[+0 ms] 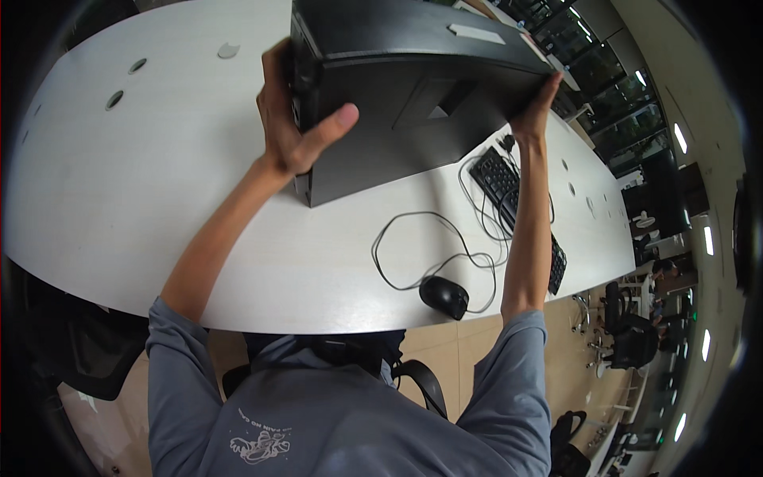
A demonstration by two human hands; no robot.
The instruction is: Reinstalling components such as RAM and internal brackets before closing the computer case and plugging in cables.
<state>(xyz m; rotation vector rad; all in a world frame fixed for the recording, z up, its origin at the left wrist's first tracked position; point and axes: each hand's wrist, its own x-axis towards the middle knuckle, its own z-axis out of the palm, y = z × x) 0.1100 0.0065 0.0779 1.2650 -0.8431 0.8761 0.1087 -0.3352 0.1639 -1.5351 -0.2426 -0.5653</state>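
A black desktop computer case (366,135) stands at the far middle of the white table, its broad side panel facing me. My left hand (290,127) grips its left end, thumb laid over the side panel and fingers around the edge. At the opposite end, my right hand (536,111) is pressed on the far right corner, its fingers partly hidden. Both hands hold the case between them. Whether its right end rests on the table cannot be made out. Below it, a black mouse (443,297) with a looped cable lies near the table's front edge.
A black keyboard (499,181) with tangled cable lies partly behind my right forearm. The white table (159,207) has round cable holes (115,100) and a small pale piece (229,51) at the far left. Office chairs (636,338) stand on the right; another chair (79,342) is at left.
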